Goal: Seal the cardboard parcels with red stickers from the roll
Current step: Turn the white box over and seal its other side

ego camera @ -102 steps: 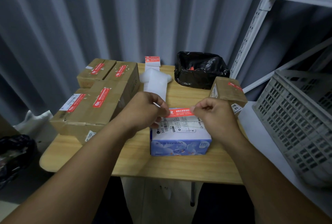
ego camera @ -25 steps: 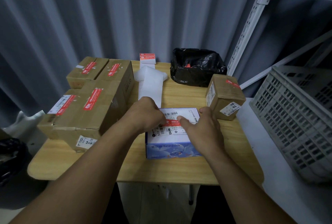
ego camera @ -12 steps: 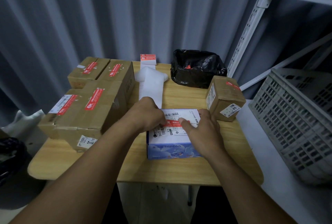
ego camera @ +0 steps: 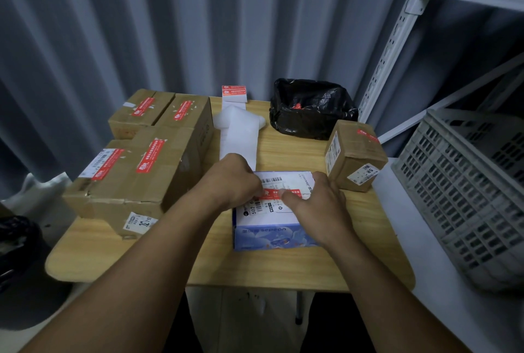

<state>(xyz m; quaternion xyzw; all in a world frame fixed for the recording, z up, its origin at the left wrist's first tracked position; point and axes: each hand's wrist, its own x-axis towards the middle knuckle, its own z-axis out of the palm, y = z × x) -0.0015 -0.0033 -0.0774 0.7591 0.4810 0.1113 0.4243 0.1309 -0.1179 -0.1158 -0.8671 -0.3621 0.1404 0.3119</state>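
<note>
**Hands press the red sticker down on the blue box**

Both hands sit lower than they did four seconds ago. Then we saw the sticker stretched in the air between two pinching hands. Now the red sticker (ego camera: 272, 193) lies flat across the white shipping label on top of the blue-and-white box (ego camera: 269, 235), near the front middle of the table (ego camera: 255, 267). Against the half-second-old view we find almost nothing shifted.

Our left hand (ego camera: 235, 179) has its knuckles bent and its fingertips down on the sticker's left end; we cannot tell whether it pinches or only presses. Our right hand (ego camera: 317, 205) lies spread over the box's right side, its thumb stretched flat along the sticker.

The box is glossy printed card with a matte paper label. Behind it a smooth white backing strip (ego camera: 241, 137) runs back to the sticker roll (ego camera: 234, 93), which stands at the table's far edge. On the left we see rough brown cardboard parcels (ego camera: 141, 171) stacked together, each with a red sticker on top. A small cube-like parcel (ego camera: 354, 154) sits tilted just right of the box. A crinkled black plastic bag (ego camera: 309, 114) lies behind it. The tabletop is pale wood grain with rounded corners. A grey lattice crate (ego camera: 467, 182) stands at the far right.
</note>
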